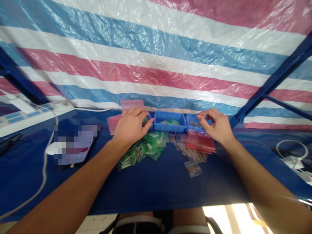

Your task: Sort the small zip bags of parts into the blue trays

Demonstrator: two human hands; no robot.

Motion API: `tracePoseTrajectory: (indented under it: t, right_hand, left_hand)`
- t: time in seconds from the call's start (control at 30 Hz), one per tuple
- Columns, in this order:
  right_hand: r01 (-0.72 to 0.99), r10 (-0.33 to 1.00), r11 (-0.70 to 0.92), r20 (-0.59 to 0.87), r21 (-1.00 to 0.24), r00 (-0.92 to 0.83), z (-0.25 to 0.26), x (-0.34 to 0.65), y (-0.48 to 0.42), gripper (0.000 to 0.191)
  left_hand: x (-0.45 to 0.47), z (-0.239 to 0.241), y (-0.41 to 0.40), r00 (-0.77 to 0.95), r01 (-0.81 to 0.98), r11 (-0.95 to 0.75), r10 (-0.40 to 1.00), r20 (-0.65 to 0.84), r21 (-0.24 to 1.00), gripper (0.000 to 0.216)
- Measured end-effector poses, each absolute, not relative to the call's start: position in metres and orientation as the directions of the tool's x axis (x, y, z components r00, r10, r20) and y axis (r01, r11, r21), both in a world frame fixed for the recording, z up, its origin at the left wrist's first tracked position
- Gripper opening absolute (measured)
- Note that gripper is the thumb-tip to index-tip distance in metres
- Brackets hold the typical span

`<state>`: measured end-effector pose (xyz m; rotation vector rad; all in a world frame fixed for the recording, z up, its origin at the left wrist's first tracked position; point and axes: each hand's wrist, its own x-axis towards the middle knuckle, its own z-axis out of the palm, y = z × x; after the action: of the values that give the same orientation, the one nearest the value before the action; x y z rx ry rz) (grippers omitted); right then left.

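My left hand arches over the left blue bin, hiding most of it. Its thumb and forefinger are slightly apart, with a bit of green showing between them. My right hand is at the right blue bin; thumb and forefinger come together over it, and anything between them is too small to make out. Between the hands stands the middle blue bin, with small green bags inside. In front lie a heap of green zip bags, small clear bags with brass-coloured pieces, and red zip bags.
Pink zip bags lie beside my left hand. Further left are a phone-like object, partly blurred out, a white cable and a white power strip. A striped plastic sheet hangs behind the blue table.
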<state>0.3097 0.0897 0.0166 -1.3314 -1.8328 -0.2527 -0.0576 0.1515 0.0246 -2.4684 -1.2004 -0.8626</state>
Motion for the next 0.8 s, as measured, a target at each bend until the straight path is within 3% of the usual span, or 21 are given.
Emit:
tracePoseTrajectory:
  t: [0.07, 0.17, 0.3, 0.33, 0.5, 0.7, 0.8]
  right_hand:
    - [0.817, 0.659, 0.512, 0.731, -0.264, -0.177, 0.018, 0.289, 0.083, 0.015]
    - [0.662, 0.608, 0.720, 0.648, -0.208, -0.459, 0.018, 0.252, 0.071, 0.017]
    - [0.544, 0.570, 0.811, 0.506, -0.217, -0.647, 0.006, 0.218, 0.066, 0.062]
    - [0.535, 0.567, 0.815, 0.487, -0.220, -0.664, 0.002, 0.215, 0.067, 0.063]
    - [0.493, 0.567, 0.823, 0.462, -0.283, -0.682, -0.009, 0.216, 0.076, 0.029]
    - [0.526, 0.594, 0.802, 0.469, -0.282, -0.654, -0.004, 0.217, 0.075, 0.021]
    - [0.512, 0.585, 0.809, 0.476, -0.288, -0.657, -0.002, 0.215, 0.072, 0.029]
  left_hand:
    - [-0.053, 0.023, 0.149, 0.500, 0.734, -0.678, 0.577, 0.646, 0.037, 0.035]
    - [-0.045, 0.021, 0.144, 0.547, 0.623, -0.780, 0.487, 0.680, 0.057, 0.030]
    - [-0.036, 0.016, 0.139, 0.558, 0.549, -0.830, 0.450, 0.697, 0.097, 0.031]
    - [-0.034, 0.015, 0.138, 0.557, 0.549, -0.830, 0.451, 0.698, 0.098, 0.031]
    - [-0.029, 0.012, 0.135, 0.602, 0.503, -0.857, 0.442, 0.665, 0.115, 0.032]
    - [-0.023, 0.007, 0.135, 0.641, 0.432, -0.887, 0.429, 0.636, 0.162, 0.034]
    - [-0.022, 0.006, 0.134, 0.633, 0.455, -0.872, 0.458, 0.625, 0.179, 0.035]
